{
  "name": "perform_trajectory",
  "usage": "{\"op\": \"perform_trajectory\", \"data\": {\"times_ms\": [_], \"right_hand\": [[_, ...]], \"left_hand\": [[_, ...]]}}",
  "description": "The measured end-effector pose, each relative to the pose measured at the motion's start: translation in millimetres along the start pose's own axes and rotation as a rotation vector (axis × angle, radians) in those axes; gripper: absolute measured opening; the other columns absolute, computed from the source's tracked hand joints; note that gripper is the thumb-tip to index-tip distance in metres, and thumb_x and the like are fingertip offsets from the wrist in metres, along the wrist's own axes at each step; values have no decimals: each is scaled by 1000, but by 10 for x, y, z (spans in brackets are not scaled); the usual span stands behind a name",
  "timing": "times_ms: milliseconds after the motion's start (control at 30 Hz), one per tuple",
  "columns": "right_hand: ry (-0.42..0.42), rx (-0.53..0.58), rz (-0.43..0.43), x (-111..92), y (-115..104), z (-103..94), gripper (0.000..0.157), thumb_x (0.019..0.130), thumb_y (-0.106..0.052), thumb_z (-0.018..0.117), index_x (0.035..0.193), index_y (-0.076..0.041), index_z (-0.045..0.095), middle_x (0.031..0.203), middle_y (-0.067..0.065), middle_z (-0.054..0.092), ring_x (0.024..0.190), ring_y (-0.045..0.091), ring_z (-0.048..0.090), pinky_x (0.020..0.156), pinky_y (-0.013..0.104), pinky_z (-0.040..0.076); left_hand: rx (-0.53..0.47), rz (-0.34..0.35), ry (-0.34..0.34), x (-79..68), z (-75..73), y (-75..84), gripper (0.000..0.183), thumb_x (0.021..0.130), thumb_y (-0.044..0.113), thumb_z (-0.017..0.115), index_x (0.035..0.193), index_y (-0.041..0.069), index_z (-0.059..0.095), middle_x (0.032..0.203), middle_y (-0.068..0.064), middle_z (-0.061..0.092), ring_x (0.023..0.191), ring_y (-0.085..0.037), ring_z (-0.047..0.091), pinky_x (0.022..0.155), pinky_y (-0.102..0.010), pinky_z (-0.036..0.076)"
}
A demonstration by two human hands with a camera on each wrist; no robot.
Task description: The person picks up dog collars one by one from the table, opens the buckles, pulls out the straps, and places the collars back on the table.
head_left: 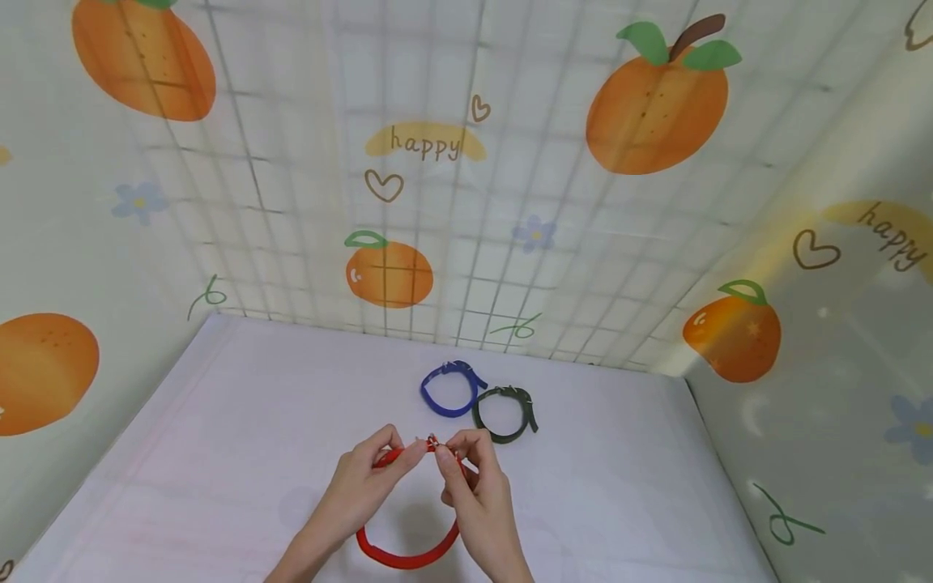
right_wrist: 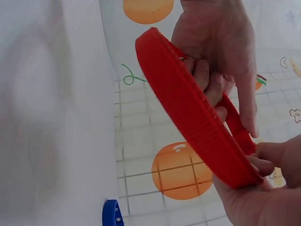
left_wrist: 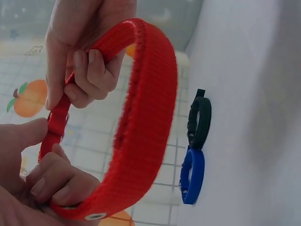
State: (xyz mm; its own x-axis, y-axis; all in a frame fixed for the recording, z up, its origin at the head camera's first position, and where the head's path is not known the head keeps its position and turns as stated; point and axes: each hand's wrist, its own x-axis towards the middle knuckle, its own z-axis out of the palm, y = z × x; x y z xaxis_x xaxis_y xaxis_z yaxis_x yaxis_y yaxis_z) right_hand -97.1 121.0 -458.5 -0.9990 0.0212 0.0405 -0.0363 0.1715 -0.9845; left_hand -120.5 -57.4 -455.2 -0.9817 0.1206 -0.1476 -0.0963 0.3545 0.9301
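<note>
Both hands hold a red webbing collar (head_left: 404, 560) bent into a loop, its lower curve hanging below them in the head view. My left hand (head_left: 368, 478) pinches the band on the left, thumb pointing toward the metal buckle (head_left: 432, 442) at the top. From the right, my right hand (head_left: 481, 494) grips the band close beside that buckle, the thumb along it and the other fingers curled. A metal eyelet (left_wrist: 95, 216) shows on the wide band in the left wrist view. Fingers partly hide the buckle in both wrist views.
Beyond the hands, a blue collar (head_left: 446, 411) and a dark green collar (head_left: 521, 397) lie side by side on the white table (head_left: 240, 421), each in a buckled loop. A fruit-patterned curtain (head_left: 306, 202) over a wire grid rises along the table's back edge.
</note>
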Motion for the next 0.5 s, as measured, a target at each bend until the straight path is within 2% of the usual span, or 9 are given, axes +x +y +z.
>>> {"op": "perform_trajectory", "data": {"times_ms": [267,500], "right_hand": [[39,42,24,-25,-19,-8,30,108,-36,67,122,-14,53,100,7,52,60,6,49,63,21,52],[73,102,29,-30,-20,-12,33,108,-34,66,125,-10,51,100,8,50,58,7,44,61,20,47]], "left_hand": [[-38,-10,34,15,25,-48,52,94,62,75,80,17,53,58,9,27,60,-10,30,55,-25,19],[-16,-37,13,1,40,-33,51,96,64,71,83,18,56,59,6,31,60,-12,36,57,-24,23]]}}
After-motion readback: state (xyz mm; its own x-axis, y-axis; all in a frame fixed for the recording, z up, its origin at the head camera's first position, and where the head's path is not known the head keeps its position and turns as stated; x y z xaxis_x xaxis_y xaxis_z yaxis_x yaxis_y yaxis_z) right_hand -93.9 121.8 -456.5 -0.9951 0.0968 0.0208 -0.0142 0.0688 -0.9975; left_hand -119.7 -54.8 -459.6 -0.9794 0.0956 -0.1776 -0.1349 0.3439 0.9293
